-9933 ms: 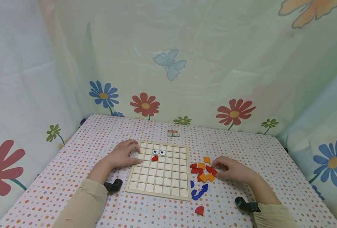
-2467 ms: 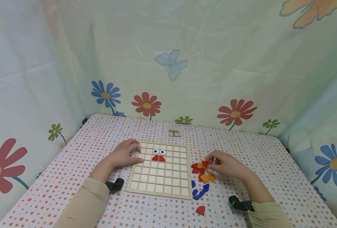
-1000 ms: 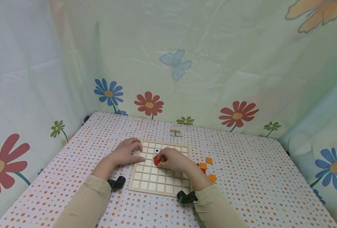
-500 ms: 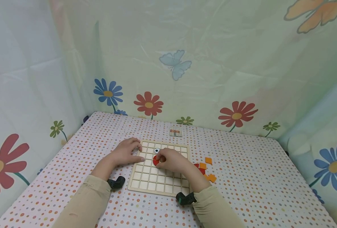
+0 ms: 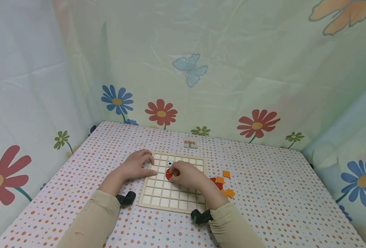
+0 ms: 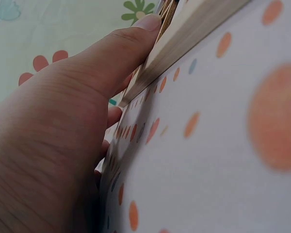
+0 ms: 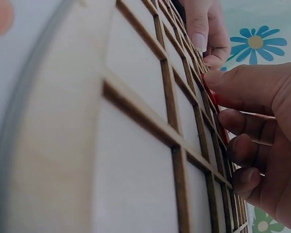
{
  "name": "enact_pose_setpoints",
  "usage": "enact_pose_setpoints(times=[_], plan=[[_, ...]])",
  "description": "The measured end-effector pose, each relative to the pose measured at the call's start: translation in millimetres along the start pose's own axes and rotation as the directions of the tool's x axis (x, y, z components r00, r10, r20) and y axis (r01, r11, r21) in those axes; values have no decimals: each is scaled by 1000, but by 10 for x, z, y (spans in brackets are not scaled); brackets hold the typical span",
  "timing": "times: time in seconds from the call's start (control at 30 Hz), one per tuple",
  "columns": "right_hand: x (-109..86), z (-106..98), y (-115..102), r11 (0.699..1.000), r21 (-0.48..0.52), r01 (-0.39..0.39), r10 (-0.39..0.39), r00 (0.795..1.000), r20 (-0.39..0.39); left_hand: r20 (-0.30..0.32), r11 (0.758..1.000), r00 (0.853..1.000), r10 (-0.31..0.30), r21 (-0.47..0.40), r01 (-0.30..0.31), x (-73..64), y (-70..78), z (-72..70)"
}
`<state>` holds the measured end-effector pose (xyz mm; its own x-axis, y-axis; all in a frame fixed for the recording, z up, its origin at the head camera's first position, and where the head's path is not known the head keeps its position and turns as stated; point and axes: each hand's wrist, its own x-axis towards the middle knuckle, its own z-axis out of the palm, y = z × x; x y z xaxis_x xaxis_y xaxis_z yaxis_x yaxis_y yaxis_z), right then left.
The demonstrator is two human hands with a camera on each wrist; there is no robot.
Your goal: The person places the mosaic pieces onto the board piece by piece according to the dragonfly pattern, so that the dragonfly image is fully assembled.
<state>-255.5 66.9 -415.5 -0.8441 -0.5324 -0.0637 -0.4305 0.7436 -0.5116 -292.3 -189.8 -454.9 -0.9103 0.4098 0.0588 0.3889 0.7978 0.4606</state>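
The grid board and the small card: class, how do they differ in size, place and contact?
Size: the grid board is much larger than the small card. Place: the grid board lies nearer the camera; the small card, farther away. Contact: the left hand touches the grid board; no hand touches the small card. Both show a grid and lie on the dotted tablecloth.

Head cam, wide & well back, looks fwd & down over worktop (image 5: 279, 193), board (image 5: 165, 202), L hand (image 5: 135, 167), R hand (image 5: 187, 175). L wrist cam (image 5: 127, 198), v. close, faces along worktop twd board edge; R wrist cam (image 5: 201, 217), low, looks across board, sharing both hands w/ head view.
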Motion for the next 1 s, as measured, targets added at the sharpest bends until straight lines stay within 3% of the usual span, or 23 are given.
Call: enact_pose_setpoints(times=[0.2, 0.4, 0.7, 1.0], plan=[[-114, -132, 51, 1000, 5, 14, -14, 1000, -21, 5, 1000, 1000, 3, -6, -3, 11, 14, 1], [-343, -348, 194, 1000, 18, -20, 21, 998, -60, 4, 1000, 1000, 6, -10, -6, 12, 6, 10], [-732, -627, 617, 994, 50, -99, 104, 990, -99, -3, 1000, 1000, 12, -10, -13, 1, 12, 2], [-1045, -729, 969, 983, 42, -176, 180, 974, -134, -3, 1000, 1000, 11, -9, -11, -6, 4, 4]])
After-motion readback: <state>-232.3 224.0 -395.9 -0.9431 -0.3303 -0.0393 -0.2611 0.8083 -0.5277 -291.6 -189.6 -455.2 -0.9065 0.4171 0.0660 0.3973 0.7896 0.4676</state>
